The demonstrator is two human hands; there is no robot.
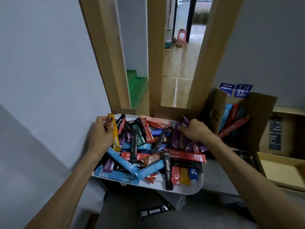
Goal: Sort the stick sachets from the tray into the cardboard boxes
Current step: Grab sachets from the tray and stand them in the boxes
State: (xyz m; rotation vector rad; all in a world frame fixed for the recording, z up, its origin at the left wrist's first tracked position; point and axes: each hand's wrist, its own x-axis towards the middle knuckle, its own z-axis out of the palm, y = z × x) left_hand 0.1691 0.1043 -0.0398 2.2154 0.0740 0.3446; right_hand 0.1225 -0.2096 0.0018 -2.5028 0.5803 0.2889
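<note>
A white tray [186, 189] sits in front of me, heaped with several stick sachets in blue, red, black, purple and yellow. My left hand [100, 133] is over the tray's left edge and grips yellow and brown sachets [113, 129]. My right hand [194, 129] is at the tray's far right and holds a bunch of purple sachets [179, 139]. An open cardboard box [257, 123] stands to the right with blue, red and dark sachets upright inside.
A black sachet [154, 211] lies on my lap below the tray. More cardboard boxes [280, 169] sit at the far right. Behind the tray are a wooden door frame [156, 63], grey walls and an open doorway.
</note>
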